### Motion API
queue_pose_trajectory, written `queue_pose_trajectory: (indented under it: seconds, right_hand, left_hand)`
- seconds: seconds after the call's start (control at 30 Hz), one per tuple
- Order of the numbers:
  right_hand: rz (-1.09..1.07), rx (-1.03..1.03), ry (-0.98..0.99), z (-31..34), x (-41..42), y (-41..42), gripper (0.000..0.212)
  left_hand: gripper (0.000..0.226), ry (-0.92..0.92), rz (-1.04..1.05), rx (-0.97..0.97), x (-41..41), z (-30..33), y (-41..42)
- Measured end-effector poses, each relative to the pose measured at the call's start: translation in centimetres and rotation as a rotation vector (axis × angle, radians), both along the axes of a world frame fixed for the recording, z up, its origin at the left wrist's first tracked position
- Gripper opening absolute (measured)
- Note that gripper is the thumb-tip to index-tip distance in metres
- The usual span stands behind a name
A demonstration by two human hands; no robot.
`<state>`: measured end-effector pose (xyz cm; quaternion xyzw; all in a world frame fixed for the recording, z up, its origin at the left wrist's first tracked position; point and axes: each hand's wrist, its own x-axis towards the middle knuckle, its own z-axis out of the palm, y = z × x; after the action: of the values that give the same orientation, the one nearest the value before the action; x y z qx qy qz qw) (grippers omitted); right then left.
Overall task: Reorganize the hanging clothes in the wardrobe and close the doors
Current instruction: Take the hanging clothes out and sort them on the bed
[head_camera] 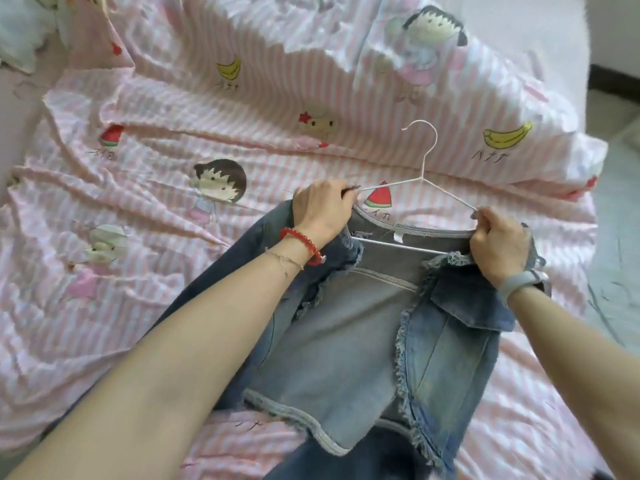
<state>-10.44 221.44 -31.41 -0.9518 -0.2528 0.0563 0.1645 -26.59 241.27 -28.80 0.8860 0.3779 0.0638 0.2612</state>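
Left hand [320, 206] grips the left shoulder of a denim jacket [374, 306] together with the left end of a white wire hanger [420, 178], fingers curled over both. Jacket lies open, lining up, on a pink striped bedsheet [156, 140]; no wardrobe is in view. Hanger's lower bar sits inside the neck opening, hook pointing away across the bed. Right hand [498, 239] pinches the hanger's right end at the jacket's right shoulder. Judged step: seating the garment on its hanger. Next move likely requires settling both shoulders evenly, then lifting by the hook without the jacket sliding off.
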Motion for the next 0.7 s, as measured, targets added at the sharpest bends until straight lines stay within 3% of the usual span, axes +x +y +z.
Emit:
queue_pose_trajectory:
  seconds: [0.13, 0.23, 0.43, 0.57, 0.7]
  right_hand:
    - [-0.023, -0.06, -0.043, -2.5, 6.2, -1.5, 0.024]
    - [-0.083, -0.105, -0.018, -6.4, 7.0, -1.4, 0.025]
    - [-0.213, 0.047, 0.007, -11.4, 4.5, 0.2, 0.038]
    - [-0.151, 0.234, 0.067, -9.8, 0.4, -1.8, 0.049]
    - [-0.142, 0.186, 0.029, -7.5, -6.7, -7.9, 0.049]
  left_hand:
    - [0.027, -0.025, -0.041, -0.006, 5.8, -3.6, -1.4]
    - [0.033, 0.116, -0.042, 0.112, 6.3, -7.8, -2.3]
    - [0.065, 0.246, -0.099, 0.165, 1.2, -13.3, -5.8]
    - [0.075, 0.314, -0.133, 0.15, -4.0, -13.8, -10.3]
    - [0.073, 0.375, -0.14, 0.097, -8.6, -12.9, -13.5]
